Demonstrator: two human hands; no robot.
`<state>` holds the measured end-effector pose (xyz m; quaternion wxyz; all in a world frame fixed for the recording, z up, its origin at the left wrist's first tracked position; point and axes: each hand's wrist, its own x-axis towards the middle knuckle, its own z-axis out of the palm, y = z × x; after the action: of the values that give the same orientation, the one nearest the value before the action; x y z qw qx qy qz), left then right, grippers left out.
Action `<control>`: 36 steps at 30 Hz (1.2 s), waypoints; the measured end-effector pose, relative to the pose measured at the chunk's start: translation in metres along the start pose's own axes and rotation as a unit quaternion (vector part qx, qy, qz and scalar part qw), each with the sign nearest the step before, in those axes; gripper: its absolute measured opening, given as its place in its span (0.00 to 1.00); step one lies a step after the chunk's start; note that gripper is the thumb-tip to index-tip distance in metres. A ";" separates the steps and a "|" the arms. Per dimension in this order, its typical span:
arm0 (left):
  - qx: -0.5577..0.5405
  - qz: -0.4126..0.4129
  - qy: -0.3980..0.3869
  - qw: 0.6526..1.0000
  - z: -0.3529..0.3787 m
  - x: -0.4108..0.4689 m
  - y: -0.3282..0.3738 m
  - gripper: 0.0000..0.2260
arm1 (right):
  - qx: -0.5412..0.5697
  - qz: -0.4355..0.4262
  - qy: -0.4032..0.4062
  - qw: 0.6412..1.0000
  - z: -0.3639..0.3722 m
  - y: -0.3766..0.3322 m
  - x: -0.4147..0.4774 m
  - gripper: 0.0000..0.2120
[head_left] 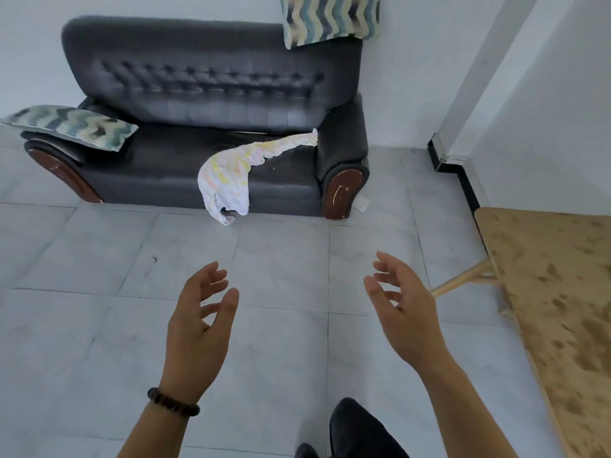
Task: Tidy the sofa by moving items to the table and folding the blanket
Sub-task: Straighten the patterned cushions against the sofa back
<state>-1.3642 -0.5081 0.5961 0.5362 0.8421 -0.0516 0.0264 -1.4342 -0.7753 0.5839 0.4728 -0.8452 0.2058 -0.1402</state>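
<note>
A dark grey sofa point(185, 94) stands against the far wall. A pale blanket with yellow and pink marks point(231, 173) lies crumpled on its seat and hangs over the front edge toward the floor. One zigzag-patterned cushion point(72, 125) rests on the sofa's left armrest. A second zigzag cushion point(329, 18) sits on top of the backrest at the right. The wooden table point(562, 292) is at the right edge. My left hand point(198, 325) and my right hand point(403, 312) are raised over the floor, well short of the sofa, both with fingers apart and holding nothing.
Grey floor tiles point(99, 325) stretch between me and the sofa. A white pillar point(476, 77) and black skirting stand right of the sofa. A small white scrap point(363, 203) lies by the sofa's right foot. My dark trouser leg point(357, 431) shows at the bottom.
</note>
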 end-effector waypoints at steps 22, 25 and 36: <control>0.048 -0.154 0.237 0.958 -0.195 0.455 -0.135 0.19 | 0.037 -0.091 -0.251 0.963 0.436 -0.228 0.462 0.19; 0.025 -0.179 0.259 0.949 -0.211 0.507 -0.170 0.18 | 0.032 -0.085 -0.278 0.956 0.498 -0.245 0.504 0.17; -0.028 -0.217 0.275 0.936 -0.330 0.762 -0.283 0.16 | -0.029 -0.087 -0.322 0.942 0.726 -0.347 0.663 0.18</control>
<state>-0.5715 -0.1353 0.5570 0.5457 0.7770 0.2815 0.1384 -0.4652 -0.3929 0.5362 0.4747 -0.8734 -0.0276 0.1048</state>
